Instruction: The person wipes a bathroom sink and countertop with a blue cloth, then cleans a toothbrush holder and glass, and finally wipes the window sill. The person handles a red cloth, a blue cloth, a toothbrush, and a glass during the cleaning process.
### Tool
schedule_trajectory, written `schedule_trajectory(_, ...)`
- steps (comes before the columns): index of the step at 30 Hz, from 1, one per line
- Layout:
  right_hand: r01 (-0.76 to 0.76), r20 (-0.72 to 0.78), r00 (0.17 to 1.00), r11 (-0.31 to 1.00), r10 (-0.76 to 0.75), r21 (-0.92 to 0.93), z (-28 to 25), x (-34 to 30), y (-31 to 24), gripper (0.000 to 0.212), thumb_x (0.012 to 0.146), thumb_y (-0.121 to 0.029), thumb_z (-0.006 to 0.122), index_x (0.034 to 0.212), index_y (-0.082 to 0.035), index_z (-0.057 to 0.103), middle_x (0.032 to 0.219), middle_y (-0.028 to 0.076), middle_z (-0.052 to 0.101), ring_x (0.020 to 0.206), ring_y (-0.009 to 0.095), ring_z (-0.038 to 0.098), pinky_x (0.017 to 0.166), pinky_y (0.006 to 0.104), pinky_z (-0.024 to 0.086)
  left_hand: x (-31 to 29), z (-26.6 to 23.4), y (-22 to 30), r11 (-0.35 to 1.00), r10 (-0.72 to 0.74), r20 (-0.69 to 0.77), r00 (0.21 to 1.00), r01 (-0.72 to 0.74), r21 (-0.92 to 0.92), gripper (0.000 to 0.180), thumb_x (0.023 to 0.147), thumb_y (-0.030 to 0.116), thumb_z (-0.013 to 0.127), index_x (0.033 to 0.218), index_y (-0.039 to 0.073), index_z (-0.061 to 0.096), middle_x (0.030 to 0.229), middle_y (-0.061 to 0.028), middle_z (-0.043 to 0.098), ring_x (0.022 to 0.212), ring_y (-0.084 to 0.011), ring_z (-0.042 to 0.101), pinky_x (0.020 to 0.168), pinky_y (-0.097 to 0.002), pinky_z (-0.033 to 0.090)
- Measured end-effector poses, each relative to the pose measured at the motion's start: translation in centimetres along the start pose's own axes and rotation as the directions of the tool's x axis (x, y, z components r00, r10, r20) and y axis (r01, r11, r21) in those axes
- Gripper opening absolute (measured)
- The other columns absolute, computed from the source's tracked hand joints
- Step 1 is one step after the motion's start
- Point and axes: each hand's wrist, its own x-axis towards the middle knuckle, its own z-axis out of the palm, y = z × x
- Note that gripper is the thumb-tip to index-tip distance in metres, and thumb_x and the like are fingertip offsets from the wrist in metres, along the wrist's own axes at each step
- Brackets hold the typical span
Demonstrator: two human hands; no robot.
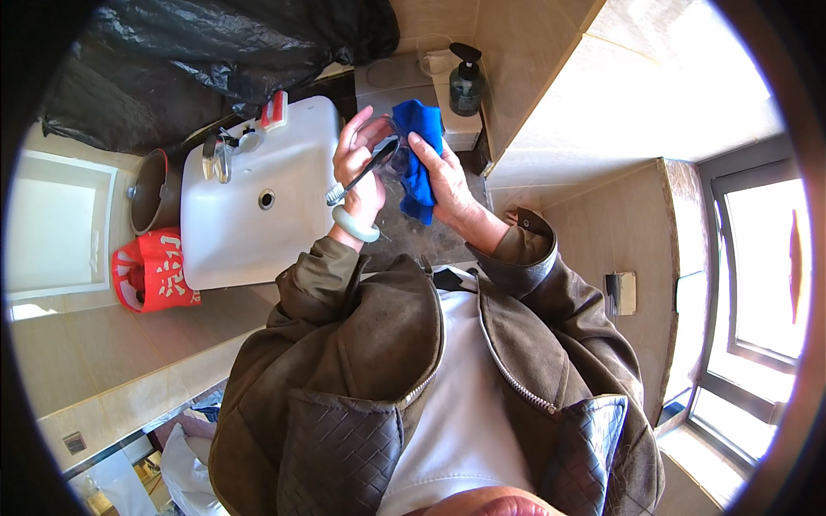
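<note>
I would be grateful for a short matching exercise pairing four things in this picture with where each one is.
Things:
1. Blue cloth
2. Pump bottle
3. Bangle
4. Red bag

Places:
A. Around the wrist of the left hand
B. At the left side of the white sink
C. In the right hand
D. Near the beige wall, beyond the hands

Pairs: 1-C, 2-D, 3-A, 4-B

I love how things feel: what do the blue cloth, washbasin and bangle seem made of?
Blue cloth: seemingly matte fabric, crumpled in soft folds. Washbasin: likely glazed ceramic, being white and glossy. Bangle: smooth, pale, perhaps jade or glass; can't tell which.
</note>
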Motion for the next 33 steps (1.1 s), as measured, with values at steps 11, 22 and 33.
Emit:
schedule_trajectory(11, -0.102, -0.201, 0.973, 0.993, 0.110, 0.051, -0.1, 1.0, 0.8, 0.042, 0.093, -0.035, 0.068, 0.121, -0.006, 0.056, 0.102, 0.005, 0.065, 0.084, 0.014, 0.062, 0.076, 0.0291, 0.052, 0.5, -1.7, -1.6, 0.993, 0.045, 0.105, 0.993, -0.056, 0.107, 0.060, 0.075, 0.003, 0.038, 0.134, -0.004, 0.049, 0.121, -0.0189, 0.062, 0.118, -0.0286, 0.058, 0.105, -0.0387, 0.042)
schedule_trajectory(22, -0.104, -0.035, 0.994, 0.987, 0.100, -0.122, 0.6, 1.6, -0.8, 0.038, 0.086, -0.028, 0.073, 0.116, -0.009, 0.058, 0.097, 0.003, 0.063, 0.083, 0.012, 0.058, 0.071, 0.0276, 0.050, 1.3, -2.9, -2.5, 0.946, 0.024, 0.138, 0.990, -0.067, 0.317, 0.054, 0.080, 0.006, 0.047, 0.133, 0.006, 0.041, 0.127, -0.0109, 0.053, 0.120, -0.0218, 0.051, 0.099, -0.0359, 0.042)
schedule_trajectory(33, 0.033, -0.217, 0.976, 0.999, -0.033, -0.006, 1.1, 0.6, -0.9, 0.031, 0.084, -0.023, 0.069, 0.107, -0.008, 0.057, 0.086, 0.003, 0.060, 0.075, 0.012, 0.057, 0.061, 0.0292, 0.050, -0.5, -2.0, -1.5, 0.998, 0.010, 0.203, 0.979, -0.023, 0.062, 0.063, 0.089, 0.024, 0.052, 0.148, 0.009, 0.037, 0.149, -0.0090, 0.039, 0.134, -0.0241, 0.039, 0.104, -0.0376, 0.038)
